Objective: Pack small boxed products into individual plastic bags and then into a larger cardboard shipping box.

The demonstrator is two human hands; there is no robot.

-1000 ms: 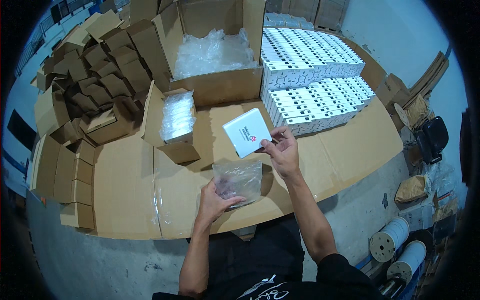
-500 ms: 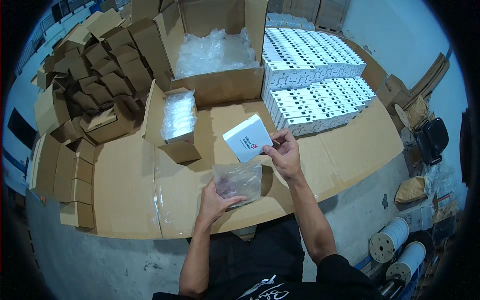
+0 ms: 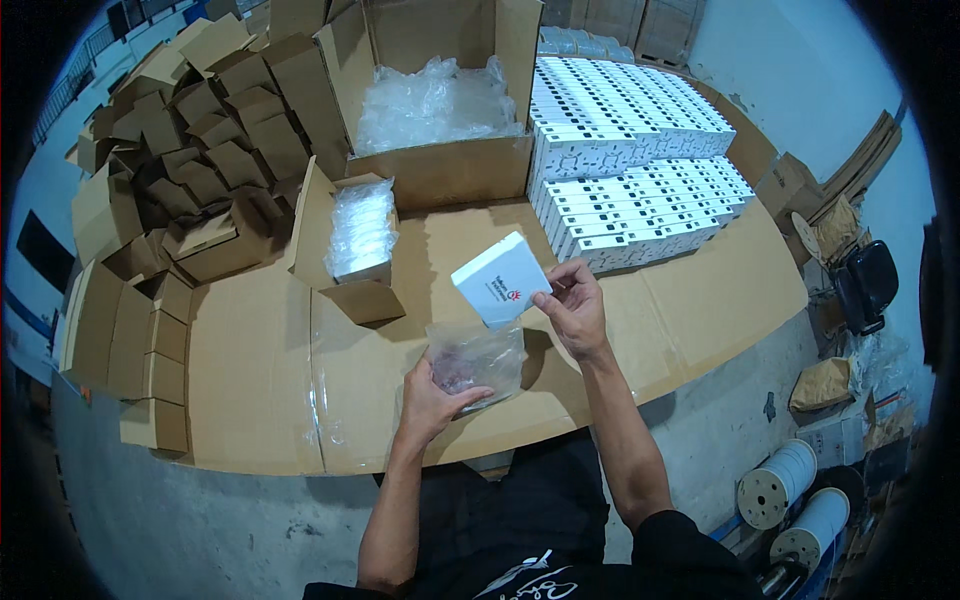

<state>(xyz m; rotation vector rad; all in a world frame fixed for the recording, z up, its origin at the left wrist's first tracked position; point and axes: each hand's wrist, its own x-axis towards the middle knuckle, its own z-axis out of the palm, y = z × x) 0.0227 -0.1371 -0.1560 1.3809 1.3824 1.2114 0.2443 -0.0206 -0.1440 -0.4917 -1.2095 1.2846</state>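
Between thumb and fingers, my right hand (image 3: 577, 308) grips a flat white square box (image 3: 497, 277) by its right corner, tilted above the table. My left hand (image 3: 434, 400) holds a clear plastic bag (image 3: 490, 362), its thumb lying across the front. The box's lower corner is at the bag's upper edge; whether it is inside the bag, I cannot tell. Just beyond, a small open carton (image 3: 368, 299) holds a row of items wrapped in clear plastic (image 3: 360, 230). At the back right stand stacked rows of white slotted units (image 3: 640, 180).
A large open carton (image 3: 445, 175) with clear plastic bags (image 3: 440, 105) stands at the back. Many empty-looking brown cartons (image 3: 215, 170) pile up at the left. The table (image 3: 250, 400) is covered with cardboard. White cable reels (image 3: 777, 485) sit on the floor at right.
The white box has shifted very slightly right and down in my right hand. My left hand and the bag stay nearly in place.
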